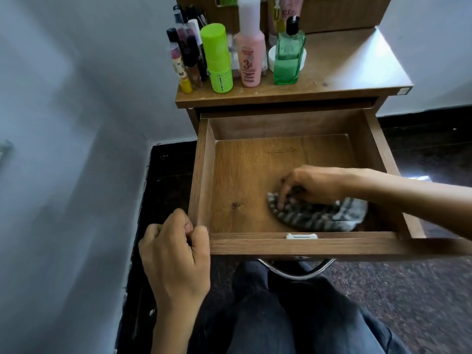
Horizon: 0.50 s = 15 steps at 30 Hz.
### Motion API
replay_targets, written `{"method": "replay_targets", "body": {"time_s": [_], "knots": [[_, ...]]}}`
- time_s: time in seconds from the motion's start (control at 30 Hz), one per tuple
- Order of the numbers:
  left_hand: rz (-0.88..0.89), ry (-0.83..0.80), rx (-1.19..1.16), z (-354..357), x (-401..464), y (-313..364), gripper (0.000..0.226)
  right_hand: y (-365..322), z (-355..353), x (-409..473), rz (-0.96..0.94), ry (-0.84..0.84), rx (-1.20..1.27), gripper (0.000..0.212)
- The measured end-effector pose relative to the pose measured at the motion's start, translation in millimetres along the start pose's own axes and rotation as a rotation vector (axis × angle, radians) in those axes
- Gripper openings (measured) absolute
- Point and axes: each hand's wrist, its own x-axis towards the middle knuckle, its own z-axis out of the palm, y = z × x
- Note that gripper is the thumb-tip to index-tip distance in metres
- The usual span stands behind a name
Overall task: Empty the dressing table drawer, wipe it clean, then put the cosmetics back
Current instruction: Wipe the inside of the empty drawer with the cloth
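The right hand presses a checked cloth on the emptied drawer floor, near its front right; the left hand grips the front-left corner; cosmetics wait on the desk. Corners probably need firm, overlapping strokes

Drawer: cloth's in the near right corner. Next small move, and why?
Probably sweep the cloth left along the front of the drawer. The right hand presses it into the near right part of the floor, while the left and far parts lie uncovered. The left hand grips the front left corner, steadying the drawer.
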Motion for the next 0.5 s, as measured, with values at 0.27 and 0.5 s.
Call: {"method": "replay_targets", "body": {"time_s": [0.27, 0.5], "knots": [[0.013, -0.019, 0.009, -2.2, 0.4, 0.3, 0.024, -67.7, 8.5, 65.6, 0.067, 0.148, -0.042, 0.039], [0.060, -0.025, 0.018, -4.3, 0.5, 0.3, 0.025, -74.6, 27.6, 31.0, 0.056, -0.098, -0.134, 0.032]]}}
